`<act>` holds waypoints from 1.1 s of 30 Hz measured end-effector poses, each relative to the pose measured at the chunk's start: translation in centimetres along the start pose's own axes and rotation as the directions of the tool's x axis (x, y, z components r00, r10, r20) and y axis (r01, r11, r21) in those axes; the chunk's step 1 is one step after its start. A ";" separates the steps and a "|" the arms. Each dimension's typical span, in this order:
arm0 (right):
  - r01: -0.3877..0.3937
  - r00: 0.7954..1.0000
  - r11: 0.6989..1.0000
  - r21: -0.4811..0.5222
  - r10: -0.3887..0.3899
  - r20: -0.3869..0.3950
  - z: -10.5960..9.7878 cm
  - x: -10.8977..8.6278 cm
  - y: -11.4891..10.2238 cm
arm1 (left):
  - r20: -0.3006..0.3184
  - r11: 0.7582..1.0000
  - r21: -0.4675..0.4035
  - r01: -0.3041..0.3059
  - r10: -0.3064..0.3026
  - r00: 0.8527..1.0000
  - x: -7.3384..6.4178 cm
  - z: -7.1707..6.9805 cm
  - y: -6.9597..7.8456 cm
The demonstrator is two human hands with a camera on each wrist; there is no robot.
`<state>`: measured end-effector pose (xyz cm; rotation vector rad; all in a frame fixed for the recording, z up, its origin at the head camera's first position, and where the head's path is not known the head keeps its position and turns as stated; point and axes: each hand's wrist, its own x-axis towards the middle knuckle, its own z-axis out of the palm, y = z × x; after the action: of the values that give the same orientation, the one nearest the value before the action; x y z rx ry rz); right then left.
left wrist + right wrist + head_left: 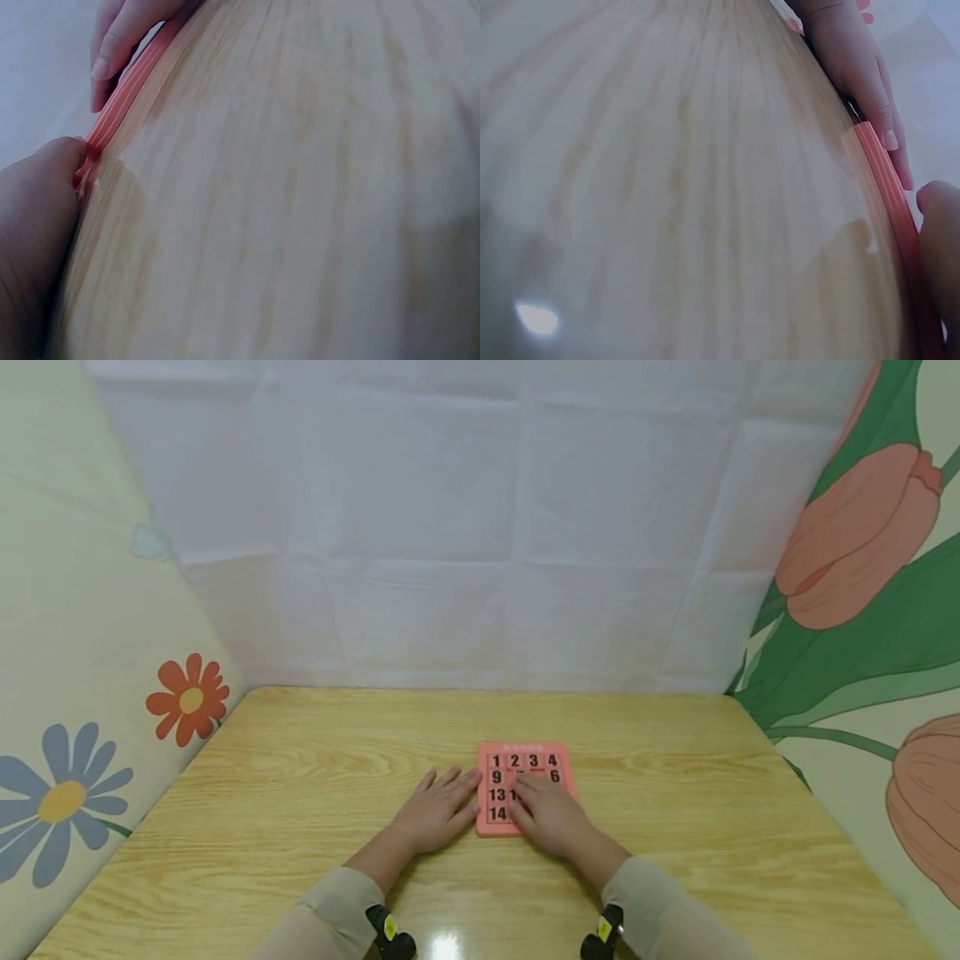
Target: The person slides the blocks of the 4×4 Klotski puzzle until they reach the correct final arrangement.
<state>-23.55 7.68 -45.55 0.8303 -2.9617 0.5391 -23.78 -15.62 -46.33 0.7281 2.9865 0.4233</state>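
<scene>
A pink sliding number puzzle [506,769] lies flat on the table between both hands. Its black-numbered tiles show 1, 2, 3, 4 along the top row; 9, 13 and 14 run down the left side. My left hand [438,811] rests at the puzzle's left edge, fingers extended and fingertips touching the frame. Across the right part lies my right hand [557,817], its fingers over the tiles and hiding several of them. In the left wrist view the puzzle's ridged side [127,97] appears near the left thumb [45,202]. The right wrist view shows that side [891,180] too.
The wood-grain table [300,743] spreads around the puzzle. A white cloth [450,527] hangs behind it, with flower-printed cloths at the left [67,610] and right [862,668]. Dark straps [393,935] with small devices sit on both wrists.
</scene>
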 end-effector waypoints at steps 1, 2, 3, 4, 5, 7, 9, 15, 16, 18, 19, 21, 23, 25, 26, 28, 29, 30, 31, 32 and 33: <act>0.000 1.000 1.000 -0.002 0.000 0.004 0.0 0.1 -0.1 | 0.001 1.000 -0.003 0.000 0.000 1.000 0.0 0.0 0.0; 0.004 1.000 1.000 -0.007 -0.004 0.005 0.1 0.1 -0.2 | 0.002 1.000 -0.001 0.000 0.000 1.000 0.0 0.0 0.0; 0.007 1.000 1.000 -0.009 -0.007 0.007 0.1 0.2 -0.2 | 0.001 1.000 -0.002 -0.001 0.001 1.000 0.0 0.0 0.0; 0.005 1.000 1.000 -0.007 -0.005 0.010 0.1 0.2 -0.3 | 0.004 1.000 -0.001 -0.001 0.001 1.000 0.0 0.0 0.0; 0.006 1.000 1.000 -0.010 -0.006 0.012 0.1 0.3 -0.3 | 0.003 1.000 -0.001 -0.003 0.003 1.000 0.0 0.0 0.0; 0.013 1.000 1.000 -0.013 -0.012 0.012 0.1 0.4 -0.4 | -0.003 1.000 -0.001 -0.009 0.009 1.000 0.0 0.0 0.0; 0.015 1.000 1.000 -0.014 -0.015 0.011 0.1 0.5 -0.5 | -0.006 1.000 -0.002 -0.012 0.012 1.000 0.0 0.0 0.0; 0.007 1.000 1.000 0.010 -0.007 -0.002 0.1 0.3 -0.4 | -0.002 1.000 -0.005 -0.005 0.005 1.000 0.0 0.1 -0.1; 0.007 1.000 1.000 0.017 -0.007 -0.010 0.1 0.2 -0.3 | -0.001 1.000 -0.002 -0.002 0.002 1.000 0.0 0.1 0.0; 0.002 1.000 0.999 0.032 -0.001 -0.022 0.0 0.1 -0.1 | -0.007 1.000 -0.001 -0.003 0.003 1.000 0.0 0.0 0.0; 0.003 1.000 0.999 0.037 -0.002 -0.031 0.0 -0.1 0.0 | -0.009 1.000 -0.001 -0.003 0.003 1.000 0.0 0.0 0.0; 0.006 0.999 0.999 0.042 -0.004 -0.049 -0.2 -0.3 0.2 | -0.011 1.000 0.003 -0.005 0.005 1.000 0.1 -0.1 0.0; -0.003 0.998 0.999 0.042 0.005 -0.055 -0.3 -0.6 0.6 | -0.014 1.000 0.004 -0.010 0.010 1.000 0.1 -0.1 0.1; -0.012 0.998 0.999 0.038 0.015 -0.062 -0.4 -0.9 1.0 | -0.010 1.000 0.005 -0.013 0.013 1.000 0.1 -0.2 0.1; -0.020 0.998 0.999 0.035 0.023 -0.061 -0.5 -1.1 1.1 | -0.012 1.000 0.005 -0.015 0.015 1.000 0.1 -0.2 0.2; -0.037 0.997 0.999 0.021 0.039 -0.062 -0.5 -1.3 1.6 | -0.014 1.000 0.000 -0.018 0.018 1.000 0.1 -0.2 0.2; -0.042 0.997 0.999 0.017 0.043 -0.069 -0.6 -1.4 1.8 | -0.014 1.000 -0.001 -0.020 0.020 1.000 0.0 -0.2 0.2; -0.046 0.996 0.999 0.015 0.047 -0.075 -0.6 -1.6 2.0 | -0.014 1.000 -0.003 -0.020 0.019 1.000 0.0 -0.2 0.2; -0.051 0.995 0.999 0.015 0.052 -0.081 -0.6 -1.7 2.2 | -0.013 1.000 -0.003 -0.020 0.020 1.000 0.0 -0.2 0.2; -0.059 0.995 0.998 0.011 0.060 -0.083 -0.7 -1.8 2.4 | -0.015 1.000 -0.004 -0.021 0.021 1.000 0.0 -0.2 0.2; -0.064 0.994 0.998 0.010 0.065 -0.088 -0.7 -1.9 2.6 | -0.014 1.000 -0.005 -0.021 0.021 1.000 0.0 -0.2 0.2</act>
<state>-23.31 10.92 -45.94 0.6947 -2.9165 0.5733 -23.70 -15.48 -46.06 0.7599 2.9926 0.4384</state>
